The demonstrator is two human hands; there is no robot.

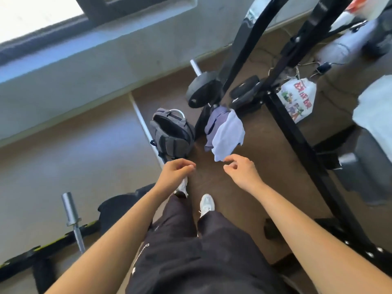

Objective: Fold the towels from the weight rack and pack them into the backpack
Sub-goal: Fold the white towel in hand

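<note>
Nothing seems done yet: the towels (226, 132) hang on the rack (294, 134) (just beside the open backpack (171, 132) on the floor), while the left hand (176, 172) and the right hand (241, 172) reach out with fingers loosely curled, holding nothing.

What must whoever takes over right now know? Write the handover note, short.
Hands: left hand is empty, its fingers loosely curled. The right hand is empty too, close to the white towel's lower corner but not gripping it.
Things: white towel and purple towel hang together, unfolded, on the weight rack. The grey backpack stands on the floor to their left, top open.
Done: nothing folded or packed, as far as visible.
Left: take down both towels, fold them, pack them.
</note>
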